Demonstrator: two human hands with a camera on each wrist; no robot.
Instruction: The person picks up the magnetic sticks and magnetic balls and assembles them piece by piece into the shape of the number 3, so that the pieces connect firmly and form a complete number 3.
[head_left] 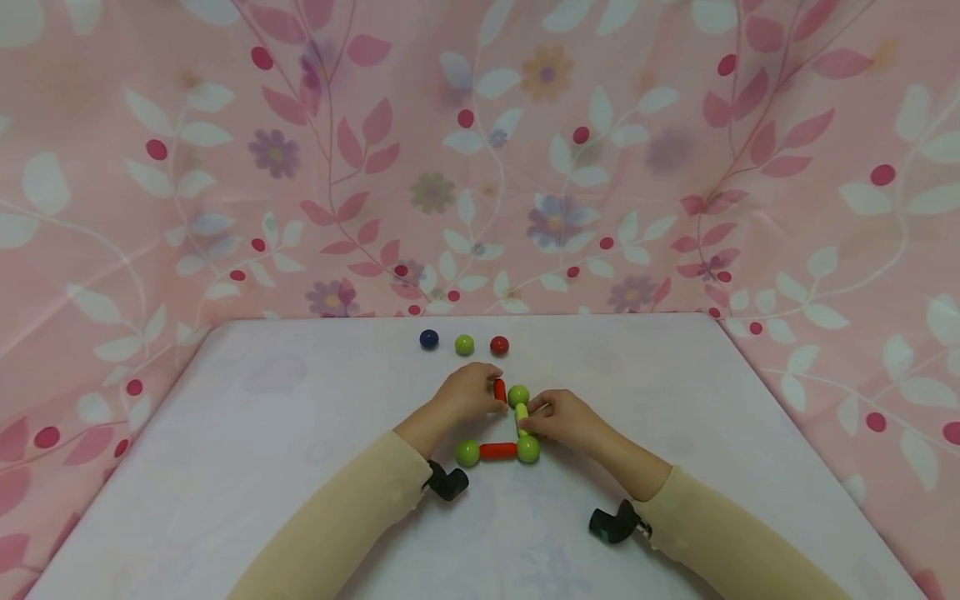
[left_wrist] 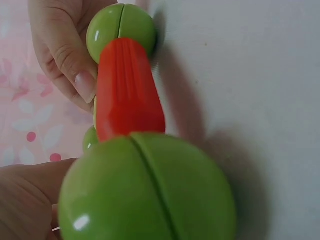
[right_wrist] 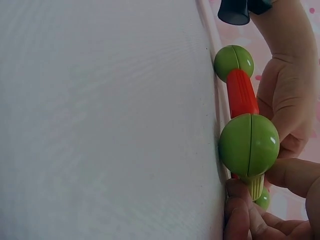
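Observation:
In the head view, my left hand (head_left: 468,392) pinches a short red rod (head_left: 500,390) between thumb and fingers, its end close to a green ball (head_left: 518,396). My right hand (head_left: 566,417) grips a yellow-green rod (head_left: 521,417) that runs from that ball down to a nearer green ball (head_left: 528,450). From this corner a second red rod (head_left: 498,451) leads left to another green ball (head_left: 467,453). The left wrist view has that end ball (left_wrist: 145,190) large in front, hiding part of the left hand. Right fingers (right_wrist: 239,210) wrap the yellow-green rod (right_wrist: 256,186) in the right wrist view.
Toward the back of the white-covered table (head_left: 315,375) sit a dark blue ball (head_left: 429,339), a green ball (head_left: 464,344) and a red ball (head_left: 499,345) in a row. A pink floral cloth (head_left: 480,167) hangs behind. Black cameras are strapped at both wrists.

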